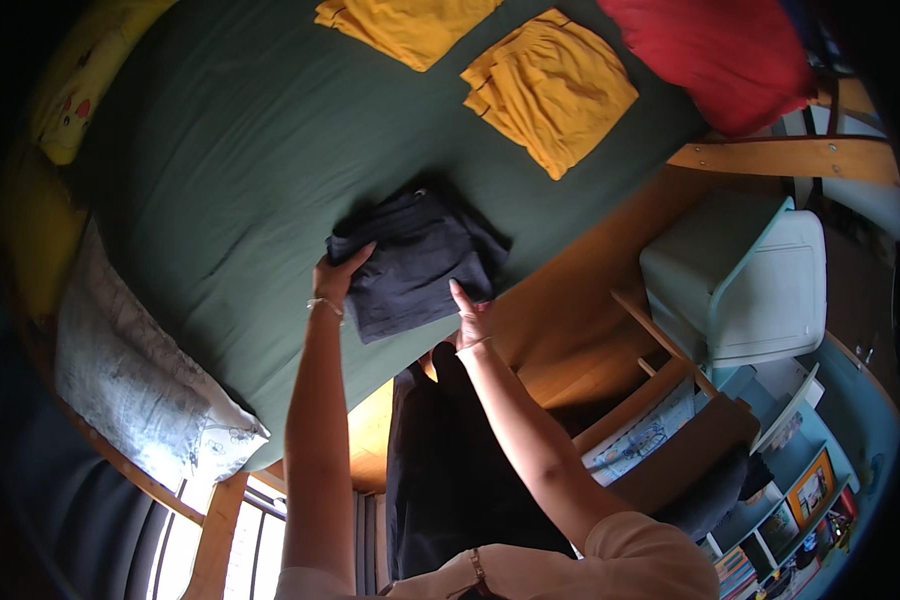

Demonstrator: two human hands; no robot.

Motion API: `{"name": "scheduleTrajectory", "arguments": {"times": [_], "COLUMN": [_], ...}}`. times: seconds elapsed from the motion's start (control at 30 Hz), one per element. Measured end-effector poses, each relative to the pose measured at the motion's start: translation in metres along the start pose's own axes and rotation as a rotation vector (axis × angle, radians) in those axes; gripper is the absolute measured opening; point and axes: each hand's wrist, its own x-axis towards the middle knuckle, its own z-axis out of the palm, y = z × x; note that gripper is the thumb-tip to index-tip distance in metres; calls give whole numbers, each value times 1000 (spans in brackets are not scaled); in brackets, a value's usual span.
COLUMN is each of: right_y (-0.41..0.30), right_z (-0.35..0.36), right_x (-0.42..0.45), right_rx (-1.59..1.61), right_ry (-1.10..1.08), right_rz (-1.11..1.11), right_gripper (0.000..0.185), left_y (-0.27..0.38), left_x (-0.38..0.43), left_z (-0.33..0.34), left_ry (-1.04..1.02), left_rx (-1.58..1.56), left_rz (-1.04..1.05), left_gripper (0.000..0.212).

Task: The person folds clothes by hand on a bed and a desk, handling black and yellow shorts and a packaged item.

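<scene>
A folded dark navy garment [412,259], seemingly shorts with a gathered waistband, is held at the near edge of a bed with a dark green sheet [270,150]. My left hand [340,271] grips its left side, thumb on top and fingers hidden beneath. On the lower right corner, my right hand [470,313] holds the cloth with its thumb over the top; its other fingers are mostly hidden. Farther back on the sheet lie folded yellow shorts [551,90] and another folded yellow garment [412,30], cut off by the top of the picture.
A red cushion or cloth [727,60] lies at the bed's far right. A patterned pillow [142,375] rests at the left, near a yellow plush [67,112]. To the right stand a lidded storage bin [720,277], a wooden chair [675,427] and a blue shelf unit [765,517].
</scene>
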Motion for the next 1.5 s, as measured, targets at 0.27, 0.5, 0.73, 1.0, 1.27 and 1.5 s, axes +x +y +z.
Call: {"name": "scheduleTrajectory", "arguments": {"times": [0.27, 0.5, 0.73, 1.0, 1.27, 1.5], "right_y": [-86, -279, -396, -293, -287, -300], "right_z": [11, 8, 36, 26, 6, 1], "right_x": [-4, 48, 116, 238, 198, 220], "right_rx": [262, 229, 314, -69, 306, -5], "right_ry": [-383, -400, -411, -415, -399, -363], "right_rz": [-216, -428, -688, -195, -364, -220], "right_gripper": [45, 36, 33, 12, 26, 42], "left_y": [16, 105, 213, 167, 160, 164], "left_x": [-20, -53, -26, 85, 81, 74], "left_z": [10, 125, 204, 273, 264, 271], "left_ry": [-303, -458, -542, -391, -467, -433], "left_rx": [-454, -777, -864, -631, -673, -631], "left_rz": [-18, 124, 415, 72, 114, 63], "left_gripper": [46, 42, 36, 29, 23, 36]}}
